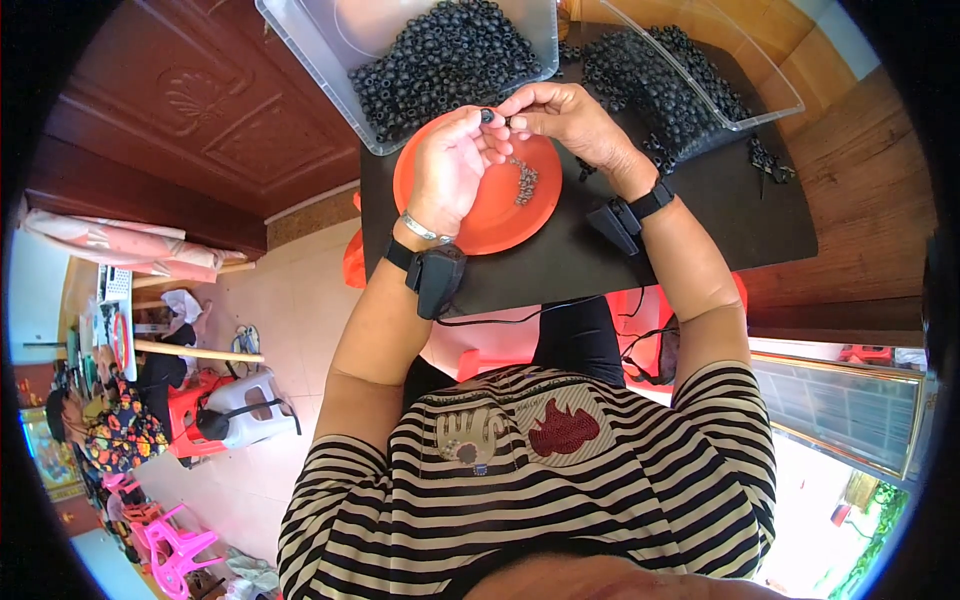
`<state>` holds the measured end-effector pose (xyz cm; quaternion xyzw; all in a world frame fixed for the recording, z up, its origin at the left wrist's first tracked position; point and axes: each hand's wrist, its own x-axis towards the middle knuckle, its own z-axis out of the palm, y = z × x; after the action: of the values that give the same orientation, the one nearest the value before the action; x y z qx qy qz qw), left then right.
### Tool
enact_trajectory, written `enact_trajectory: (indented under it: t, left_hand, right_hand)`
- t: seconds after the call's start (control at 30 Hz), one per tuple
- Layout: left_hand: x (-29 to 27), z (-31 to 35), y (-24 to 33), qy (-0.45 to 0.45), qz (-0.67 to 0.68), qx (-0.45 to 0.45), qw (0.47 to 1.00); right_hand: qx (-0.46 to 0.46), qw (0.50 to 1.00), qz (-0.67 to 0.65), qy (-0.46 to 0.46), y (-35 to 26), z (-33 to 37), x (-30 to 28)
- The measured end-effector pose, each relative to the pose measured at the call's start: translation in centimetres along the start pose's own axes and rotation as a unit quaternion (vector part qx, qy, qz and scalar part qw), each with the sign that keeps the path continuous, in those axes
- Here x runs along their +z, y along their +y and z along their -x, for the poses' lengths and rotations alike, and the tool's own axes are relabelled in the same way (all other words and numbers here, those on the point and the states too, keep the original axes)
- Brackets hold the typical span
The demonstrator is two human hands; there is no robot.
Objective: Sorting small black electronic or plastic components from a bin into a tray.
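Above the far rim of an orange plate point(505, 228), both of my hands meet at the fingertips. My left hand point(452, 170) is closed in a pinch on a small round black plastic part point(487, 116), palm turned up. With thumb and forefinger, my right hand point(572, 122) pinches another tiny dark piece point(508, 121) right beside it; its exact kind is too small to make out. On the plate lies a little heap of small silvery metal pieces point(526, 184). Each wrist wears a black strapped device.
A clear plastic bin point(330, 85) of black round parts stands at the far left of the dark table point(600, 275). Another clear container point(770, 115) with more black parts is at the far right, near a small dark cluster point(770, 162). A black cable point(500, 319) hangs below the table edge.
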<state>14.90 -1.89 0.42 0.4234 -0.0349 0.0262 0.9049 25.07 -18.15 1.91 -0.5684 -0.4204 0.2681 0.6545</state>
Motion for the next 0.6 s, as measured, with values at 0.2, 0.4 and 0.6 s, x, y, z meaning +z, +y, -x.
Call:
enact_trajectory:
  t: [0.2, 0.4, 0.6]
  left_hand:
    - [1.2, 0.4, 0.0, 0.019, -0.019, -0.023, 0.999]
    - [0.5, 0.3, -0.1, 0.016, -0.068, 0.014, 0.997]
    - [0.4, 0.2, -0.2, 0.017, -0.058, 0.02, 0.998]
  right_hand:
    - [-0.043, 0.997, 0.049, 0.034, 0.1, 0.2, 0.2]
    - [-0.01, 0.999, 0.042, 0.003, 0.0, 0.1, 0.3]
    - [0.021, 0.998, 0.052, 0.008, 0.1, 0.1, 0.0]
